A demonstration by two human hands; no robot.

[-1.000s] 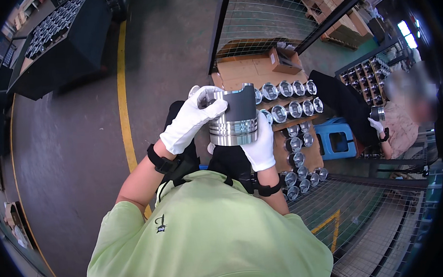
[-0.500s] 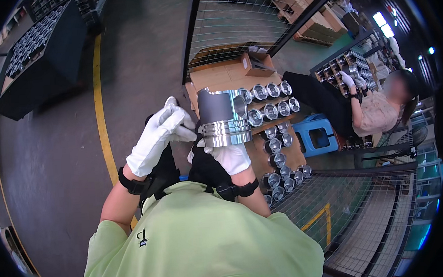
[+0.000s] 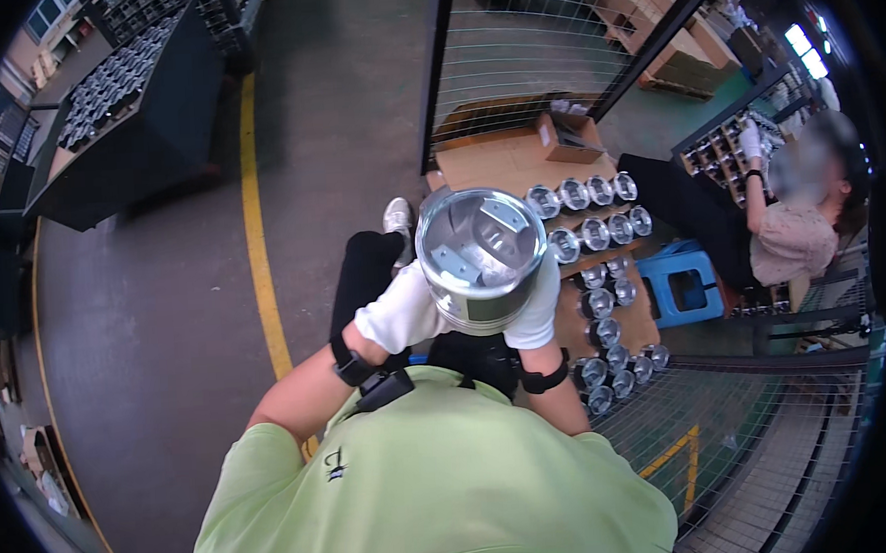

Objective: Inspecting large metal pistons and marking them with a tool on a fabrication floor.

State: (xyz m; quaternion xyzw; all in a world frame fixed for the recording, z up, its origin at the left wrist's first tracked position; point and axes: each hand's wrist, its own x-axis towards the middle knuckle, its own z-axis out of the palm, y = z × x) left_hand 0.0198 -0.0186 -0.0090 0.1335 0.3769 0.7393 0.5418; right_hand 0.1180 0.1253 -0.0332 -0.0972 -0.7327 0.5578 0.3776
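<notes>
A shiny metal piston (image 3: 482,256) sits tilted in front of my chest, its hollow open end turned up toward me. My left hand (image 3: 401,314), in a white glove, grips its left side from below. My right hand (image 3: 538,310), also gloved in white, cups its right side. Both wrists wear black bands. Beyond the piston, several more metal pistons (image 3: 593,231) lie in rows on a sheet of brown cardboard (image 3: 492,159) on the floor.
A wire mesh fence (image 3: 551,50) rises behind the cardboard and another runs at lower right. A small brown box (image 3: 568,135) sits on the cardboard. A blue stool (image 3: 686,286) stands right, beside a seated person (image 3: 781,229). A yellow floor line (image 3: 256,226) and dark racks (image 3: 123,103) lie left.
The piston has tipped from upright on its side wall to open end facing me. My left hand moved from its top rim down to its lower left side.
</notes>
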